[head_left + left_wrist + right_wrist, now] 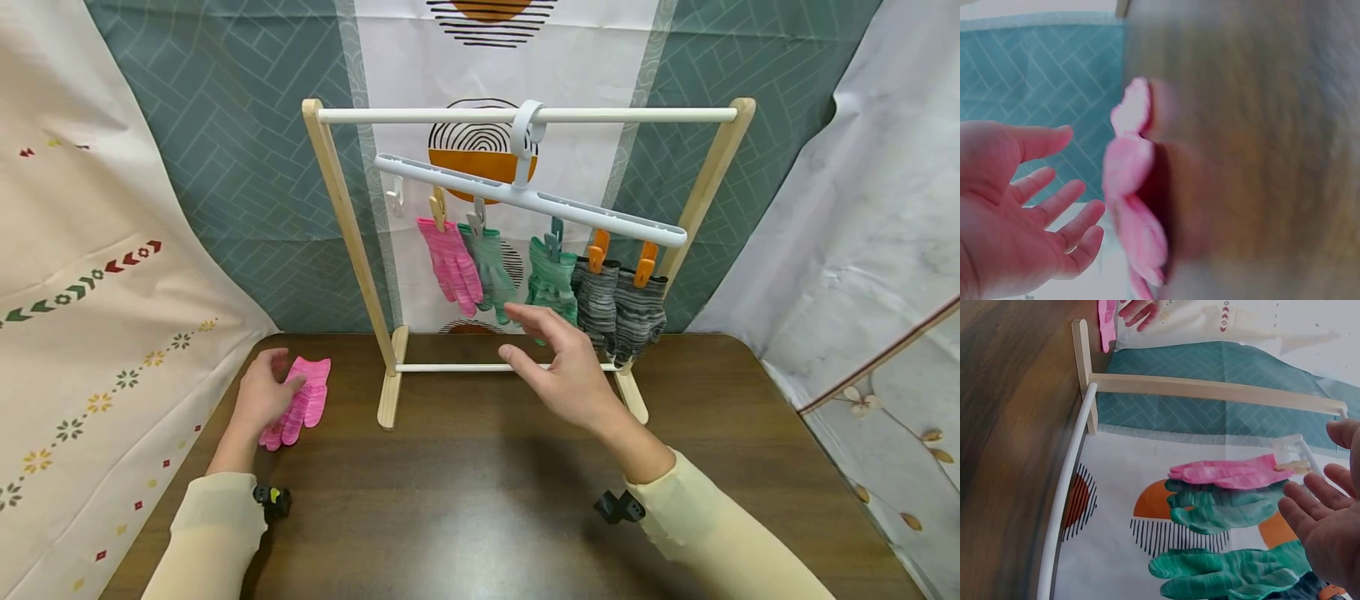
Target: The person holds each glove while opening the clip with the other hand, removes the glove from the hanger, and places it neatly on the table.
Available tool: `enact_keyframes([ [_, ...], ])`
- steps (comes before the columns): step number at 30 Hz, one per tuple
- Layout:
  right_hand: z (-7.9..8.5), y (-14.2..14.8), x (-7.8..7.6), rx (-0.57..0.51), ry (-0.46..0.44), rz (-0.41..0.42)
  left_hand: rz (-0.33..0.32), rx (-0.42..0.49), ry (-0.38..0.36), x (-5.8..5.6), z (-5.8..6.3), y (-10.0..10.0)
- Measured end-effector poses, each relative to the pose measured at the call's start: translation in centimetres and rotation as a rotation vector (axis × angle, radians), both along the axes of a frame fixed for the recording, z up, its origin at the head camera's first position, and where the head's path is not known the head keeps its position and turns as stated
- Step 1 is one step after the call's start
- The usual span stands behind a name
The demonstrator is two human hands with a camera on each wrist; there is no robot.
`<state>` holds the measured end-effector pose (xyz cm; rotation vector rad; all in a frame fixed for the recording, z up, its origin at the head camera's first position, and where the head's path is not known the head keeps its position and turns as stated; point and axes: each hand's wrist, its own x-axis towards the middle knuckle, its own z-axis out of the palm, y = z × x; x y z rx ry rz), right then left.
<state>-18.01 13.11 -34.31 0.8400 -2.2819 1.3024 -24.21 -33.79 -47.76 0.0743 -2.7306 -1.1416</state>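
On the left of the table lies a pink glove [309,398], and my left hand [264,392] hovers over it with loosely bent fingers. The left wrist view shows a gap between that hand [1035,212] and the glove [1132,169]. In front of the rack my right hand [566,367] is raised, thumb and fingers apart, holding nothing. Behind it, clips hang gloves from a tilted white hanger [465,179]: a pink glove [452,262], two green gloves [491,271] and two dark grey gloves [597,300]. At the hanger's left end a white clip [395,197] holds nothing.
A wooden rack with a white top bar [420,116] stands at the back of the brown table [450,500]. Its feet [390,400] rest on the tabletop. Patterned cloth [225,167] hangs behind and at both sides.
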Motion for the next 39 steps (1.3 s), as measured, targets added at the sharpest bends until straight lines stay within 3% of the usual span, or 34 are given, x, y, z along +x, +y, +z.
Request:
enact_keyframes([
  [17,0.9,0.1,-1.0,-0.007,0.027,0.003,-0.069,0.062,0.146,2.4,6.3,5.5],
  [22,1.3,0.1,-1.3,-0.009,0.020,-0.005,-0.115,0.100,0.176,3.1,7.9,7.2],
  [32,1.4,0.2,-1.8,-0.038,0.004,0.017,-0.216,0.174,0.253,4.1,9.8,10.6],
  [39,1.7,0.0,-1.9,-0.040,0.008,0.022,-0.288,0.302,0.266,3.8,10.6,12.8],
])
